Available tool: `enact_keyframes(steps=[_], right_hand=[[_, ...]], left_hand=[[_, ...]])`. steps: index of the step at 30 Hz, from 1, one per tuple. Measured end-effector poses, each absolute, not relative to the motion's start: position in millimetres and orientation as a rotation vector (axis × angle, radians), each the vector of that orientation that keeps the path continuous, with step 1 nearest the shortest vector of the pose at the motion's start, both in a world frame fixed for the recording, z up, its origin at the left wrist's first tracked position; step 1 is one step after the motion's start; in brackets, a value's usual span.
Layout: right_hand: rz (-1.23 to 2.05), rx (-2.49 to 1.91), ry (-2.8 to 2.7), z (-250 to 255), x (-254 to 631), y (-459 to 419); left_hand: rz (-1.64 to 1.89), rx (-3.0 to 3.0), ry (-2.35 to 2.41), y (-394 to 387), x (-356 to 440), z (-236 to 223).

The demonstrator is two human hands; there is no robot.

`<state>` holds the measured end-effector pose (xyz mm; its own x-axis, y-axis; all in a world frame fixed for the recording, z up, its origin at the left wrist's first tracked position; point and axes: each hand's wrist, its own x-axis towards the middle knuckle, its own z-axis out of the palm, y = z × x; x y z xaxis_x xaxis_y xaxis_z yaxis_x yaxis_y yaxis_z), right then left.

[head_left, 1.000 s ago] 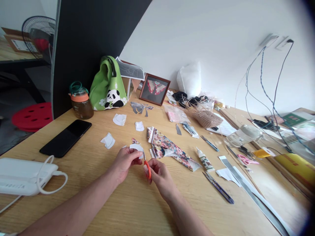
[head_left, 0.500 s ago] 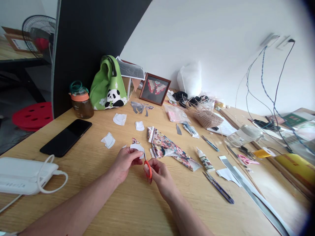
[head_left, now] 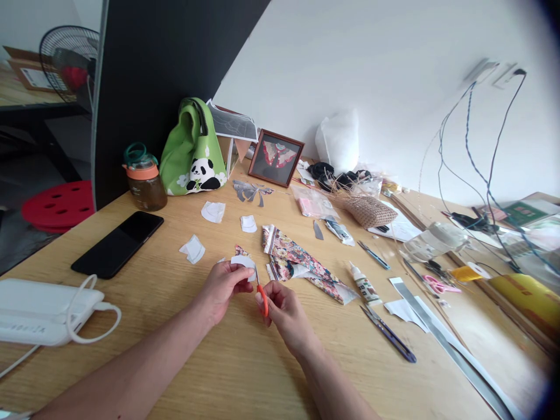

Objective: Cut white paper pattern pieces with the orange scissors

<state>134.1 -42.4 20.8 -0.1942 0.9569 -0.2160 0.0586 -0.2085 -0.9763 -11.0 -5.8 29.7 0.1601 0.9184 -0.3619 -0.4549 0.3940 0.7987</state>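
Between the thumb and fingers of my left hand [head_left: 225, 289] is a small white curved piece [head_left: 242, 262], which looks like paper or backed fabric. My right hand [head_left: 286, 312] is closed around the orange handles of a small pair of scissors [head_left: 262, 298]. Their blades point away from me and meet the right edge of the white piece; how far they are parted is too small to tell. Just beyond my fingers lies a floral fabric strip [head_left: 297, 254], folded over itself. A small floral scrap [head_left: 240, 251] shows behind the white piece.
White cut pieces [head_left: 192, 249] and a phone [head_left: 118, 244] lie to the left, near a white power bank [head_left: 48, 312]. On the right are a glue bottle [head_left: 364, 283], thread snips [head_left: 388, 335] and grey strips [head_left: 455, 344]. A drink bottle [head_left: 146, 181] and green bag [head_left: 192, 151] stand behind.
Both hands stay in nearly the same place. The scissors' orange handles look slightly narrower now, and the white piece is still held at the blades.
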Motion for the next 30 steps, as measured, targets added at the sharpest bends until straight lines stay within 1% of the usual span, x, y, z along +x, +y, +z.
enact_keyframes(steps=[30], right_hand=[[1.518,-1.283,-1.264,24.3,134.4,-42.6]], left_hand=[[1.085,0.636,0.986,-6.9,-11.5,33.7]])
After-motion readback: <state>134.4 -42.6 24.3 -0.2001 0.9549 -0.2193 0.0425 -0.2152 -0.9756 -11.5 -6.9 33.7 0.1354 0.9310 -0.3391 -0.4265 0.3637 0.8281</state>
